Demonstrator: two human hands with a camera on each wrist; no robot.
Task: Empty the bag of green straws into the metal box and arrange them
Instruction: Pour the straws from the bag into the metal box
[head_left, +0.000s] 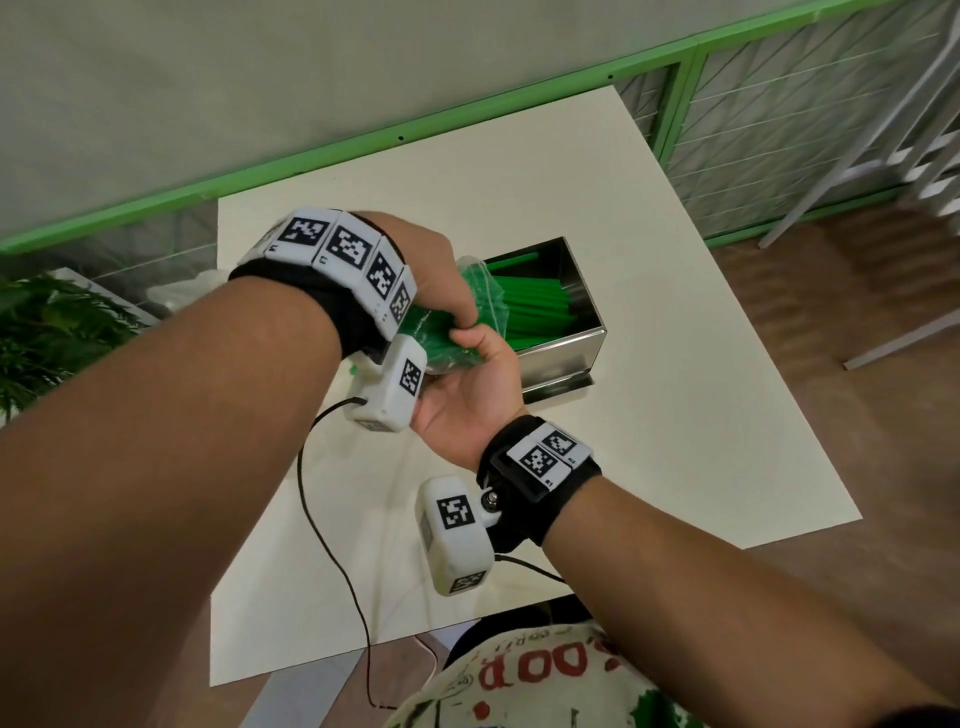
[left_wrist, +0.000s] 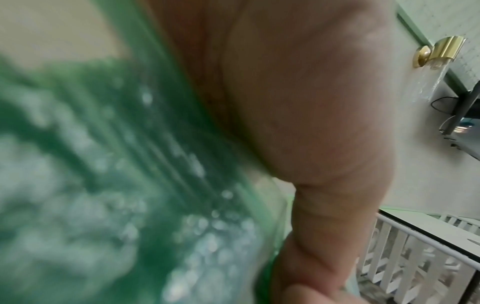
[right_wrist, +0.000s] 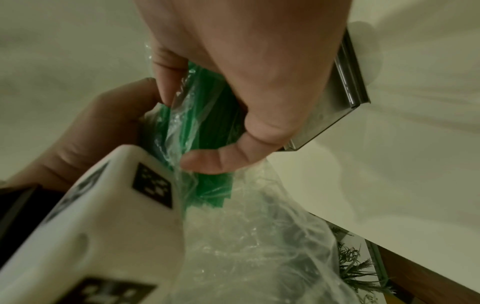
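Note:
A clear plastic bag (head_left: 447, 348) of green straws is held between both hands, its mouth at the near left end of the metal box (head_left: 566, 353). My left hand (head_left: 447, 296) grips the bag from above. My right hand (head_left: 467, 358) holds it from below, palm up, thumb over the plastic. Many green straws (head_left: 535, 312) lie lengthwise in the box. In the right wrist view my right hand (right_wrist: 207, 133) pinches the bag (right_wrist: 246, 236) around a bundle of straws (right_wrist: 213, 115), with the box (right_wrist: 337, 107) just behind. The left wrist view shows the blurred bag (left_wrist: 103, 164).
The box stands on a white table (head_left: 649, 441). A green-framed rail (head_left: 363, 140) runs behind the table, and a plant (head_left: 52, 332) is at the left. A black cable (head_left: 332, 519) hangs from my left wrist camera over the table. White frame legs (head_left: 857, 156) stand at the right.

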